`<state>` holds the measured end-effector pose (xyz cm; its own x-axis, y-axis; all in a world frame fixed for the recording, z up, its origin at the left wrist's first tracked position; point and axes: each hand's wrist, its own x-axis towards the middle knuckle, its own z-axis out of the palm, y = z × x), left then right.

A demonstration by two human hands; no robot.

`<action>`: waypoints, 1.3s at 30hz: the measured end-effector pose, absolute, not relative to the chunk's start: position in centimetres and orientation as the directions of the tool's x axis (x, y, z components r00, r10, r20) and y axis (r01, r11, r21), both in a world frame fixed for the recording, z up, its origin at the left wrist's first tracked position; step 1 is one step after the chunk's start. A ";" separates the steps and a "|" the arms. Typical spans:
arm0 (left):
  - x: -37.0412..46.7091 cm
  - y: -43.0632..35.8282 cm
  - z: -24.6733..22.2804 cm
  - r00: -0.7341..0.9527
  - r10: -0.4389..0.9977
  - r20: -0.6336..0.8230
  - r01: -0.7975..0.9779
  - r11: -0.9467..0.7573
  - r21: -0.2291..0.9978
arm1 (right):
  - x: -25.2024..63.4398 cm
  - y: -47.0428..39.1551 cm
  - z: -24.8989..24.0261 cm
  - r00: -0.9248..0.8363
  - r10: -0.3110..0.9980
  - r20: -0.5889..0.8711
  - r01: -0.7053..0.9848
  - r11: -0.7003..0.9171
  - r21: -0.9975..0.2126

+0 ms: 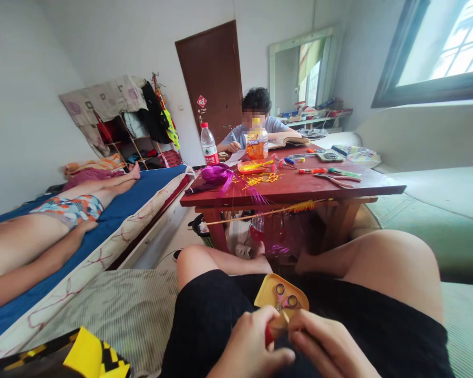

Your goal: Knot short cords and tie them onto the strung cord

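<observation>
Over my lap, my left hand (256, 338) is closed around a small red object (268, 336), mostly hidden by the fingers. My right hand (325, 338) is beside it, its fingers pinched together. A pale pointed tip (286, 316) shows between the two hands; what it belongs to is hidden. Just beyond my fingers, a yellow tray (265, 295) rests on my black shorts. In it lies a pair of scissors (286, 302) with ring handles, the blades partly covered by my hands.
Ahead is a red table (299, 184) with purple strands (216, 176), yellow bits (262, 179), pliers (335, 180) and a bottle (208, 144). A thin stick (256, 214) juts along its near edge. One person (276, 126) writes behind it; another (63, 210) lies on the bed at left.
</observation>
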<state>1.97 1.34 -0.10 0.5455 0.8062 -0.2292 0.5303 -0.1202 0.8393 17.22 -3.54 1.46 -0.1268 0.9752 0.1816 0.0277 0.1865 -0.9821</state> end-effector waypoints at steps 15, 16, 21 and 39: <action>1.7 -0.5 0.2 0.631 0.737 -0.243 0.237 0.115 0.965 | 16.9 -4.6 -1.2 -0.254 0.912 0.322 0.442 0.406 -0.800; 1.7 -0.6 0.4 0.641 0.738 -0.210 0.335 -0.023 0.942 | 16.9 -4.6 -1.0 -0.262 0.914 0.311 0.493 0.404 -0.771; 1.2 -1.5 1.7 0.701 0.669 -0.246 0.633 -0.426 0.647 | 17.0 -4.3 0.3 -0.186 0.982 0.016 0.395 0.089 -0.914; 1.7 -4.5 0.4 0.682 0.639 -0.355 0.730 -0.625 0.278 | 14.8 -5.0 -3.4 -0.165 0.911 -0.378 -0.400 -0.412 -0.819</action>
